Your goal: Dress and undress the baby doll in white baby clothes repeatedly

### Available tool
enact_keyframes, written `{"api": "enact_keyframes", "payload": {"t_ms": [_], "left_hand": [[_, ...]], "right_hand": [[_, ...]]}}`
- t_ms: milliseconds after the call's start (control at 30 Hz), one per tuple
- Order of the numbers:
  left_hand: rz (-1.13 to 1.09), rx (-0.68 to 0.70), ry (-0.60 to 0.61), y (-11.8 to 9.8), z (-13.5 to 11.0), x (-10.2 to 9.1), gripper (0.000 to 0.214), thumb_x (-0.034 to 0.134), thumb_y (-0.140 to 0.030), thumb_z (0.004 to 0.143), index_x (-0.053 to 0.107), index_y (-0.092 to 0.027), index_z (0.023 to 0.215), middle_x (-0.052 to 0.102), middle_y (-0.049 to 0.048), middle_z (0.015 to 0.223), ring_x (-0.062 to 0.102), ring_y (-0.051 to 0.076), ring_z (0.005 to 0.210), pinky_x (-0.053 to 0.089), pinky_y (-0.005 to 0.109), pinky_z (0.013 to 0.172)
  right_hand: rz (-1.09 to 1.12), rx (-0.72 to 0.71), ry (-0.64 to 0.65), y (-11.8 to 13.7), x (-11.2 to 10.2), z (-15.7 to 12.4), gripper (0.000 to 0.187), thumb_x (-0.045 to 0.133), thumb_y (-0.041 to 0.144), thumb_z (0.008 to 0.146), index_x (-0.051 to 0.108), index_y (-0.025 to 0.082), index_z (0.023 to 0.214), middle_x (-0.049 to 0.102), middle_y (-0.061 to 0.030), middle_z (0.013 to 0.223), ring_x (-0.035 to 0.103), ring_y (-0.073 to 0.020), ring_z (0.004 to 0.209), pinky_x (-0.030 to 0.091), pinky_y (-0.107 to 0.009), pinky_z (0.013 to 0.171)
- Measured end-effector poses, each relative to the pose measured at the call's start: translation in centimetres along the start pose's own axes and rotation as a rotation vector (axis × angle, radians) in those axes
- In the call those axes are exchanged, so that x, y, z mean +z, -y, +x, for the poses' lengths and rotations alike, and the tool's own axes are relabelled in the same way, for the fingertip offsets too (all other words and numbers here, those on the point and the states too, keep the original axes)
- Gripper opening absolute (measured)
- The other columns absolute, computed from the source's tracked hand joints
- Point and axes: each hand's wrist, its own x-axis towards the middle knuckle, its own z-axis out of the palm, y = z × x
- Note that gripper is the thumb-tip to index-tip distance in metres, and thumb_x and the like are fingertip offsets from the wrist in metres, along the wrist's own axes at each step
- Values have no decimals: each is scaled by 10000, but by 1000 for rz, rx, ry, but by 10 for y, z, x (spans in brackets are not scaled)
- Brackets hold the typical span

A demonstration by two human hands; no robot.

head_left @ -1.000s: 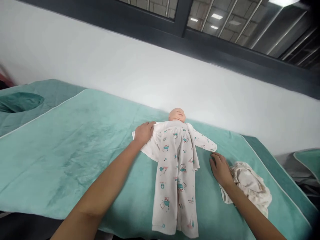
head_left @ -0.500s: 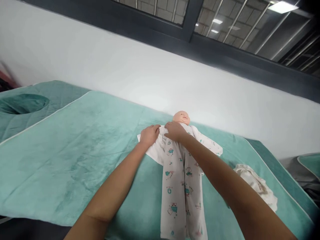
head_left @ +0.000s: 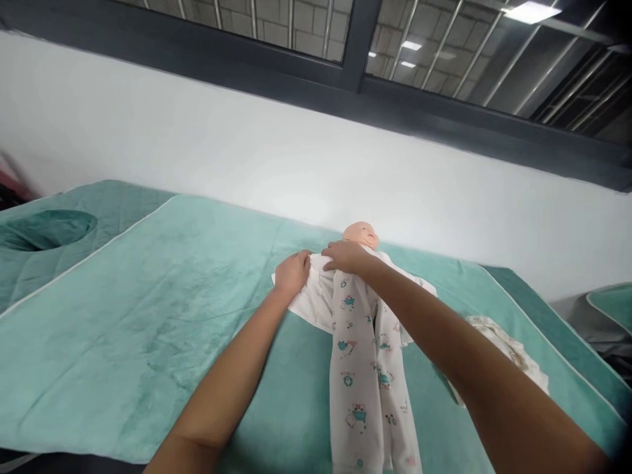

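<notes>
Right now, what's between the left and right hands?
White fabric of the doll's top spans the gap between the left hand and right hand, as the head view shows.

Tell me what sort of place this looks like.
Possibly a massage or baby-care training room: a quilted, dark teal fabric bed cover has a rounded, face-hole-like opening, and a bald, peach-coloured plastic baby doll lies with white, printed fabric clothes.

We look through one head-worn camera, forward and down across the near bed [head_left: 148, 296] toward the doll [head_left: 359, 233] and far wall [head_left: 197, 145].
</notes>
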Motion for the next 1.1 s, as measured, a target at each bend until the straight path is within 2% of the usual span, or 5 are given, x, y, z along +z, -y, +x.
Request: {"api": "enact_keyframes", "payload": {"t_ms": [300, 567, 767, 933, 1100], "left_hand": [[101, -87, 144, 7, -13, -13, 363, 338, -281, 979, 621, -292, 1207, 730, 89, 1068, 686, 272, 957, 466, 328, 712], [97, -43, 235, 12, -13, -13, 299, 460, -241, 917, 600, -288, 1177, 697, 62, 1124, 656, 253, 1024, 469, 320, 756], [122, 11, 101, 8, -15, -11, 615, 586, -283, 878, 370, -242, 1452, 568, 111, 1351, 583, 279, 1166, 477, 365, 871], [221, 142, 80, 4, -20, -15, 463, 551, -329, 930, 472, -298, 1386, 582, 95, 1298, 556, 281, 1192, 441, 399, 968], [201, 120, 102, 9, -17, -16, 341, 535, -352, 931, 569, -299, 1265, 608, 67, 1189, 598, 256, 1108, 487, 350, 856]], "right_hand": [[45, 68, -55, -33, -22, -34, 355, 546, 499, 930, 631, 277, 1193, 628, -84, 1222, 618, -270, 1044, 443, -318, 733], [194, 58, -133, -43, -16, -41, 391, 561, 477, 933, 622, 264, 1255, 636, -84, 1248, 605, -268, 1096, 441, -338, 889], [208, 65, -200, -23, 7, -28, 418, 532, 526, 934, 604, 284, 1268, 639, -67, 1243, 586, -272, 1124, 444, -341, 876], [133, 33, -189, -2, 15, -13, 359, 526, 503, 933, 643, 257, 1167, 671, -78, 1129, 602, -270, 1053, 440, -358, 883], [322, 47, -311, -21, 23, -36, 399, 465, 438, 974, 586, 260, 1310, 619, -65, 1341, 527, -260, 1247, 406, -381, 1028]]}}
